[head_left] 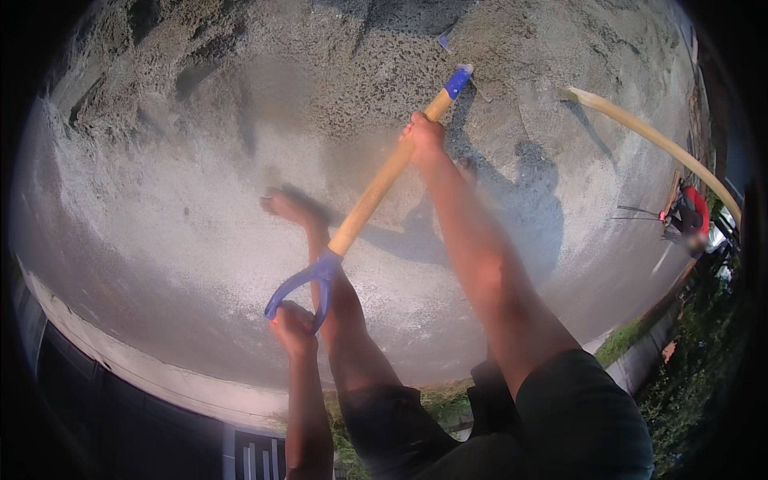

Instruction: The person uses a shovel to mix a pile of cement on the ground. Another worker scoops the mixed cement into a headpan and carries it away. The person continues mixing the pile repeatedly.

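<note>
My left hand (295, 329) is closed around the blue D-grip (324, 268) of a shovel, near my left leg. Farther up, my right hand (427, 137) grips the wooden shaft (375, 195) just below its blue metal socket (459, 81). The shaft slants up and right, away from me. Past the socket, the blade is mostly hidden under or behind a grey-brown, gritty heap (504, 45) that looks like sand or mortar mix; a blue edge (444, 41) shows. My bare left foot (285, 205) stands on the dusty pavement; the right foot is mostly hidden by my arm.
At right, a long wooden pole or tool handle (657, 137) reaches in over the ground. Beyond it a person in red and dark clothing (695, 213) is low near the pavement's edge. Plants (678, 384) grow lower right. A pale kerb (162, 381) and dark gate (126, 408) lie lower left.
</note>
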Demonstrator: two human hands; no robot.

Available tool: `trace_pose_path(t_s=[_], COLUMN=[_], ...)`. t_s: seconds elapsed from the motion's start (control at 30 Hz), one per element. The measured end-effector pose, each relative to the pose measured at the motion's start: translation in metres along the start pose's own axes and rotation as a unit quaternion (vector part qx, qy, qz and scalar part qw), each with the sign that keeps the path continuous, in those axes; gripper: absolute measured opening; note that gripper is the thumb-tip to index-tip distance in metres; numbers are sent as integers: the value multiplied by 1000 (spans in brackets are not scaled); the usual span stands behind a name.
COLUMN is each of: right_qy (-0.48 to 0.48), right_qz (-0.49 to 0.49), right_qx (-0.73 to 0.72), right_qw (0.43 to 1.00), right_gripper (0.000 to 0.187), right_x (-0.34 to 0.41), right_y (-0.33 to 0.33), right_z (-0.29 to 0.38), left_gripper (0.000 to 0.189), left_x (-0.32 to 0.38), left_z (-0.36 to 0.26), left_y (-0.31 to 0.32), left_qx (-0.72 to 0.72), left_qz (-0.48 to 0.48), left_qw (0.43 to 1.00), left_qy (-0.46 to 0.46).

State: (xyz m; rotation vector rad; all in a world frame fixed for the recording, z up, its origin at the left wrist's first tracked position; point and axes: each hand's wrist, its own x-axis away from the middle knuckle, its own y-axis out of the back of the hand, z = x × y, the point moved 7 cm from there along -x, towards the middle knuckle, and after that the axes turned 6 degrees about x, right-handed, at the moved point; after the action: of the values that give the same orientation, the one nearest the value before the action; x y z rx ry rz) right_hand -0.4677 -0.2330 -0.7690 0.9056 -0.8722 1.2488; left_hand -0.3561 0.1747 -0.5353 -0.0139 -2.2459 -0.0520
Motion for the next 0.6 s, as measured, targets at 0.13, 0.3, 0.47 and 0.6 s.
trace_pose_path(t_s=[0.13,0.3,0.47,0.6], right_qy=[46,58,108,155], right_qz=[-63,-65,-51,-92], right_qx=[75,175,205,226], right_qw=[994,981,972,957], right_gripper=[16,18,21,25], right_x=[-44,12,36,54], right_y=[20,36,36,10], right_z=[44,77,121,202], left_gripper=[17,12,13,3], left_x=[-26,9,38,62], left_z=[55,64,46,14], left_y=[-41,-46,-60,-129], left_qx=[-60,-25,-10,101], left_qz=[-105,-111,-87,-73], left_qw=[992,991,990,982], left_qy=[43,64,109,143])
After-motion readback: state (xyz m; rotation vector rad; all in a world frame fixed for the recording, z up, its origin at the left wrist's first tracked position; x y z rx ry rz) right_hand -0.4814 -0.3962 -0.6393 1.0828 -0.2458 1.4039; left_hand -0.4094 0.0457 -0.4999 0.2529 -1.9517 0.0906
